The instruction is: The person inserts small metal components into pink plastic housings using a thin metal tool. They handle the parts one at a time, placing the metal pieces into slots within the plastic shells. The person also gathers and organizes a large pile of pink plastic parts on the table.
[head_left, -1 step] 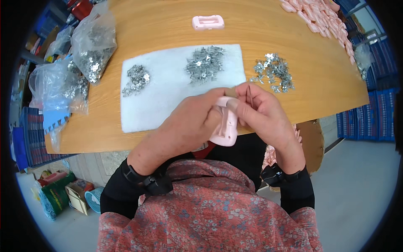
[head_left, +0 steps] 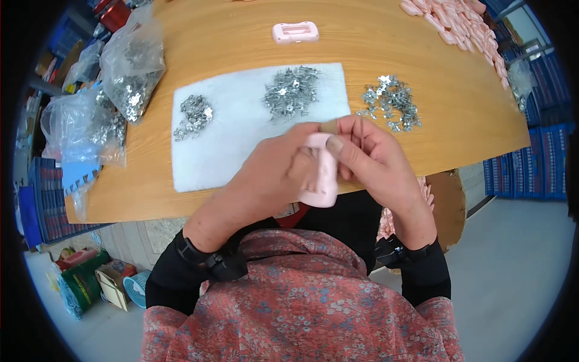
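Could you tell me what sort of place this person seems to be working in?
Probably a small assembly workshop. The wooden table carries heaps of small metal parts, plastic bags of more, and a row of pink plastic pieces. Both hands hold one pink piece; blue crates stand alongside.

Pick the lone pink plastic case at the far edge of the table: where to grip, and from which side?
Grip the pink plastic case across its short width, on the two long edges, coming straight down from above. It lies flat on the wooden table, long axis left to right, with nothing near it.
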Tool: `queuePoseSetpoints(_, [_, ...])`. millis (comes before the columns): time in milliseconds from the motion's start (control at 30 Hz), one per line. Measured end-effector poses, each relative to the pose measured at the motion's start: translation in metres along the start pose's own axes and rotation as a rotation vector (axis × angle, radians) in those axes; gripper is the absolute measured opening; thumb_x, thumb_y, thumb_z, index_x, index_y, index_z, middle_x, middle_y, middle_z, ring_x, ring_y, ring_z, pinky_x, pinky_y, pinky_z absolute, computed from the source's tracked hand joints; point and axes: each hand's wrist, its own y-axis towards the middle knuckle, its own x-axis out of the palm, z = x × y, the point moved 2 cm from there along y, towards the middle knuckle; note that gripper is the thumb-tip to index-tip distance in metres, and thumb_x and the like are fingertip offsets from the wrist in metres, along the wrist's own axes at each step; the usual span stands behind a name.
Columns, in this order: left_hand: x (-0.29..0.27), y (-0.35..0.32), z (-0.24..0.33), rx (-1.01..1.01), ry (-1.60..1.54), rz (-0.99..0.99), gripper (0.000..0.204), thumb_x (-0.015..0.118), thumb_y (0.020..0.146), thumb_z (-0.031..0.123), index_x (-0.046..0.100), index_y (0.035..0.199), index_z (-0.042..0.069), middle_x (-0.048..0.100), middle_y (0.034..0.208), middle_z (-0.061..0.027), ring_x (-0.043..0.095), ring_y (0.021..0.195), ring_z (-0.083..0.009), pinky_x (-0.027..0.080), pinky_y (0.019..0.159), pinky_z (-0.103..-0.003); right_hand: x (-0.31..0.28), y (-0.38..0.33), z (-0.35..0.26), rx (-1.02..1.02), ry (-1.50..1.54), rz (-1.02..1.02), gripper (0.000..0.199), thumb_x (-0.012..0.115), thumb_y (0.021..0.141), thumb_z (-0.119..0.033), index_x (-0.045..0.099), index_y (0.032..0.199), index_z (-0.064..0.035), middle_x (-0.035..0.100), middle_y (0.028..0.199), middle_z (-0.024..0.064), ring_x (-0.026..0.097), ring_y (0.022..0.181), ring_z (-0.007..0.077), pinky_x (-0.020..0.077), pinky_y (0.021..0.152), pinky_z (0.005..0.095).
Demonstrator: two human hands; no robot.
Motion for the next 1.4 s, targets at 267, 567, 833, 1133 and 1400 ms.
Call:
queuePoseSetpoints(267, [0.002, -0.001, -0.018, -0.255, -0.924, -0.071, 0.040, 0.045, 0.107, 0.033, 0.055, 0.134, 0.004, 0.061, 0.088, -0.0049, 0.060, 0.071, -0.0147, 0.048, 0.062, -0.028, 0.013, -0.010, 0.011, -0.300, -0.272, 0.221, 0.015, 0.066, 0.094, -0.005, 0.067, 0.107, 0.0011, 0.063, 0.086, 0.0045, 0.059, 0.071, 0.0119, 0.0473, 0.065, 0.0272])
queuePoseSetpoints(567, [0.006, -0.003, -0.016, -0.321, -0.951, -0.023, 0.050, 0.058, 0.103, 0.039, 0.053, 0.137, 0.003, 0.060, 0.091, -0.0037, 0.057, 0.073, -0.0137, 0.047, 0.064, -0.027, 0.030, -0.013, 0.018, -0.752, -0.772, 0.261, 0.033, 0.074, 0.070, -0.006, 0.072, 0.103, -0.0077, 0.065, 0.091, 0.0080, 0.067, 0.080, 0.0271, 0.0552, 0.064, 0.0378])
queuePoseSetpoints(833, [0.019, -0.004, -0.009, -0.278, -0.839, 0.123, 0.039, 0.049, 0.104, 0.018, 0.048, 0.140, 0.003, 0.063, 0.108, -0.0069, 0.063, 0.091, -0.0157, 0.053, 0.078, -0.031, 0.027, -0.029, 0.020, -0.502, -0.394, 0.233, 0.034, 0.083, 0.078, -0.014, 0.068, 0.105, -0.0026, 0.065, 0.087, 0.0096, 0.065, 0.071, 0.0198, 0.0522, 0.062, 0.0298])
queuePoseSetpoints(1133, [-0.026, -0.019, -0.003, -0.154, -0.741, -0.332, 0.047, 0.061, 0.102, 0.016, 0.047, 0.145, 0.001, 0.063, 0.124, -0.0089, 0.062, 0.108, -0.0143, 0.052, 0.089, -0.028, -0.010, -0.043, 0.008, -0.163, -0.245, 0.050, 0.021, 0.073, 0.083, -0.002, 0.067, 0.103, -0.0014, 0.065, 0.082, 0.0007, 0.058, 0.070, 0.0059, 0.0469, 0.063, 0.0217])
queuePoseSetpoints(1400, [-0.041, -0.027, -0.007, -0.207, -0.718, -0.513, 0.054, 0.051, 0.108, 0.035, 0.041, 0.152, 0.004, 0.061, 0.110, -0.0057, 0.060, 0.095, -0.0124, 0.053, 0.080, -0.027, 0.011, 0.004, -0.005, -0.188, -0.091, -0.032, 0.023, 0.077, 0.089, -0.018, 0.067, 0.102, -0.0010, 0.060, 0.078, -0.0017, 0.055, 0.073, 0.0043, 0.0460, 0.065, 0.0226])
